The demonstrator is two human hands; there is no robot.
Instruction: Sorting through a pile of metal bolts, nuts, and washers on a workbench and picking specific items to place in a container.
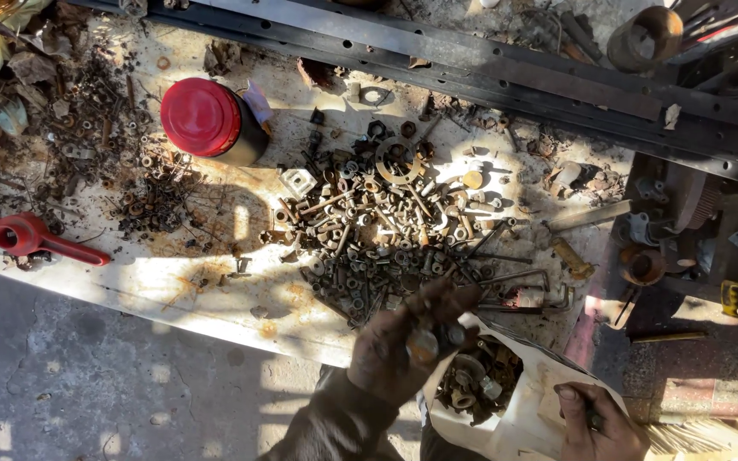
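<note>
Gripping bolt [424, 346] in left hand [403, 346], above white bag [514, 423]; right hand [600, 423] clenched on bag edge.

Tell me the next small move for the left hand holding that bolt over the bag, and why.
Probably lower the left hand and release the bolt into the white bag. The right hand holds the bag's edge open, and similar hardware already lies inside.

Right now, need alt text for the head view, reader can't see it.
The left hand holds a few small metal parts above a white bag of rusty hardware, whose edge the right hand grips. Beyond them a pile of bolts and nuts covers a dirty workbench, near a red-lidded jar.
</note>
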